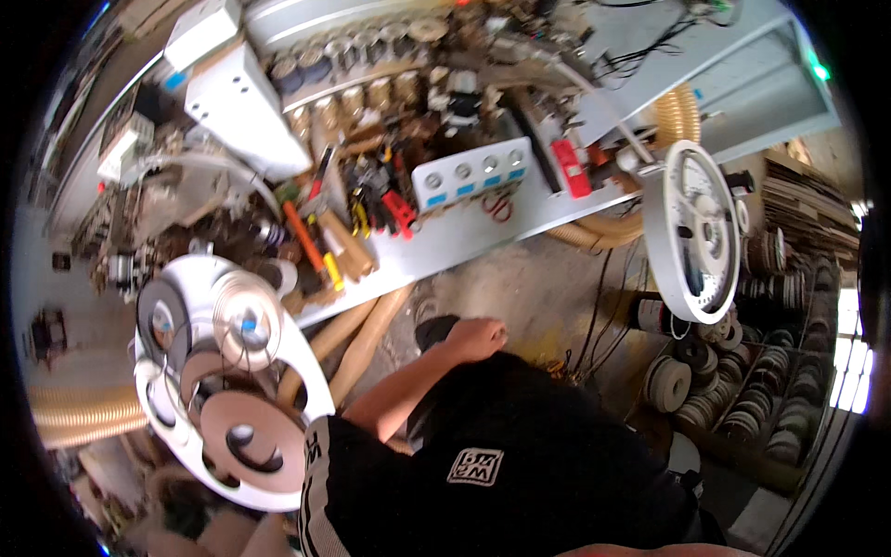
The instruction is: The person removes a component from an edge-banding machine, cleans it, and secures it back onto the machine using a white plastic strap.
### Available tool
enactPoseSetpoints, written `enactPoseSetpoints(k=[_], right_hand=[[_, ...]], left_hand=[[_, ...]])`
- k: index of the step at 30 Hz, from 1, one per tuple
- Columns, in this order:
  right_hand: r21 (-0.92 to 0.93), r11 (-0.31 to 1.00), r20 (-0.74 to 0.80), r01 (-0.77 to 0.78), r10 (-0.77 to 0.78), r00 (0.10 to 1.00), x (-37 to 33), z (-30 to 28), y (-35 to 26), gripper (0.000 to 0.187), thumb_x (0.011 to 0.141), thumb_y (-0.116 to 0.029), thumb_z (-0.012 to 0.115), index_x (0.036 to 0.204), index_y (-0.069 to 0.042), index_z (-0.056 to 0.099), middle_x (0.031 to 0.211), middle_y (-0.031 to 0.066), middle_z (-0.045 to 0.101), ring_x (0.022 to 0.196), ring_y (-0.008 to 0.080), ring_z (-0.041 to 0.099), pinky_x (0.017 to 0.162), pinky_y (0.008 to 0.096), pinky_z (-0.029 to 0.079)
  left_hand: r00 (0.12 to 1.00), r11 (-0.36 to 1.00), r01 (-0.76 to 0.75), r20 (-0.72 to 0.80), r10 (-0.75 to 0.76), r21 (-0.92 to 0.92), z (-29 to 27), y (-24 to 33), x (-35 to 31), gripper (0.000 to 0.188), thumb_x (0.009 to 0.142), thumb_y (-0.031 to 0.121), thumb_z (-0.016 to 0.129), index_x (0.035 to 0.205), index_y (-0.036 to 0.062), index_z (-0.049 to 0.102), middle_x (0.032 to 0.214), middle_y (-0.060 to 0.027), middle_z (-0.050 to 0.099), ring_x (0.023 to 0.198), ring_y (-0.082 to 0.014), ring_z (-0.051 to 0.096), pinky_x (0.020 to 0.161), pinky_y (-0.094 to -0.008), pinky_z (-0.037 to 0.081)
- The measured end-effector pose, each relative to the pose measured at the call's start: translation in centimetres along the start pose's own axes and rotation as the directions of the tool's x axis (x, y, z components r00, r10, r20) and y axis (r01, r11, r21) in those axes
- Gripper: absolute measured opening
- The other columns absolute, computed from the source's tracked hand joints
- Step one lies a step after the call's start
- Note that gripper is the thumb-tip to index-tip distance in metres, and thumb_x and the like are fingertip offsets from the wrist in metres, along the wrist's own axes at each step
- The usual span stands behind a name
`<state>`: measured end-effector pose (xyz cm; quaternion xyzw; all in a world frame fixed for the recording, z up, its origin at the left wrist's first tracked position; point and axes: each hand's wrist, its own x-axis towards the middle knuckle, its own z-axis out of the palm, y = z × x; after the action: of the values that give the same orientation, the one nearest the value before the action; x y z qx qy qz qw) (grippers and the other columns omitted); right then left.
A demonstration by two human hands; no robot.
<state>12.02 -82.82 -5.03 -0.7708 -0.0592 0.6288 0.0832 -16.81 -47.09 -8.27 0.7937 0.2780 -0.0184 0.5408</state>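
Note:
My left hand (pixel 478 340) is closed, its bare forearm crossing in front of my dark shirt (pixel 548 446). No object shows in its curled fingers, and it touches nothing on the bench. My right hand is out of view. Beyond my left hand runs the pale workbench (pixel 445 252). Near its front edge lie red-handled pliers (pixel 401 213), red-handled scissors (pixel 498 208) and an orange-handled tool (pixel 302 230). A white panel (pixel 473 174) with a row of round fittings stands behind them. Farther right lies a red tool (pixel 570 169).
At left, a large white round frame (pixel 320 390) carries brown and grey discs (pixel 252 395). A pale wheel (pixel 659 241) rises at the bench's right end. Racks of stacked discs (pixel 770 381) stand at right. Ribbed yellowish hose (pixel 88 415) and brown tubes (pixel 367 348) are nearby.

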Motion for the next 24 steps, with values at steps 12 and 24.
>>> enactPoseSetpoints(k=[12, 24], right_hand=[[-0.548, 0.833, 0.110, 0.074, -0.016, 0.994, 3.9, -4.7, -10.6, 0.050, 0.111, -0.035, 0.045, 0.147, 0.000, 0.050, 0.114, 0.0118, 0.070, 0.086, 0.0201, 0.067, 0.070, 0.0331, 0.054], [-0.882, 0.321, 0.366, 0.346, 0.002, 0.930, 15.0, -5.3, -13.9, 0.052, 0.110, -0.036, 0.048, 0.146, 0.001, 0.052, 0.112, 0.0099, 0.070, 0.086, 0.0201, 0.067, 0.072, 0.0353, 0.055]], left_hand=[[0.562, 0.909, 0.078, -0.736, -0.379, -0.409, 0.8, -2.1, -8.2, 0.019, 0.093, 0.020, 0.069, 0.108, 0.0081, 0.068, 0.095, -0.0123, 0.073, 0.083, -0.0329, 0.071, 0.072, -0.0410, 0.056], [-0.412, 0.879, 0.130, -0.832, -0.372, -0.458, -8.5, -5.1, -34.2, 0.018, 0.099, 0.013, 0.067, 0.113, 0.0015, 0.072, 0.085, -0.0109, 0.074, 0.071, -0.0172, 0.069, 0.066, -0.0342, 0.056]])
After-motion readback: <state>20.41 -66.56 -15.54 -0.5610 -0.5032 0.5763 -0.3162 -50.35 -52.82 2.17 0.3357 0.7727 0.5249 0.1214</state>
